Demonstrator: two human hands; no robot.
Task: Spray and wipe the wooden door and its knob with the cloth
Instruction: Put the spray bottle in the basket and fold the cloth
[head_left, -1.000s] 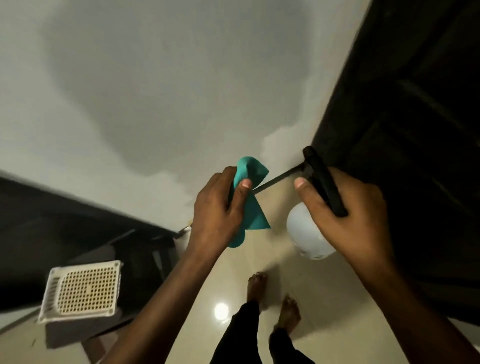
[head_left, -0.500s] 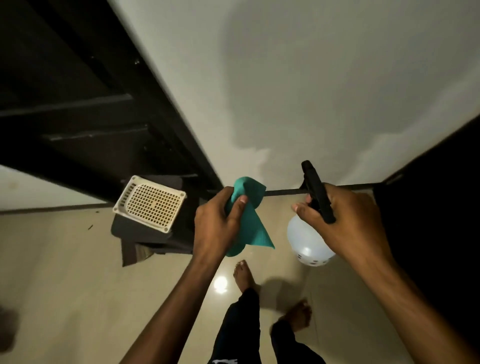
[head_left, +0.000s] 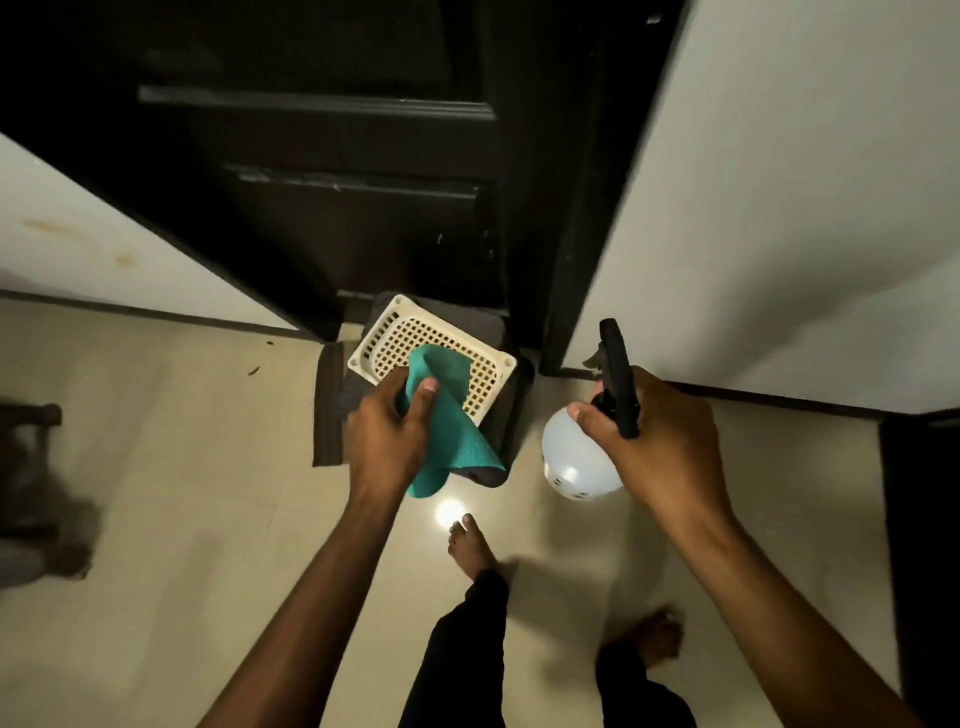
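Observation:
A dark wooden door (head_left: 322, 156) with recessed panels fills the upper middle of the view, straight ahead of me. Its knob is not in sight. My left hand (head_left: 387, 431) grips a teal cloth (head_left: 452, 415) that hangs down in front of the door's foot. My right hand (head_left: 660, 441) holds a spray bottle with a white round body (head_left: 571, 460) and a black trigger head (head_left: 618, 379), nozzle pointing up toward the door frame.
A cream perforated plastic basket (head_left: 395, 325) sits on a dark mat (head_left: 330, 405) at the door's foot. White walls flank the door on both sides. My bare feet (head_left: 470, 545) stand on the glossy beige floor. A dark blurred object (head_left: 31, 493) lies far left.
The view has swung left so the dark door now stands straight ahead and the basket lies below my left hand. Both hands keep their hold on cloth and bottle.

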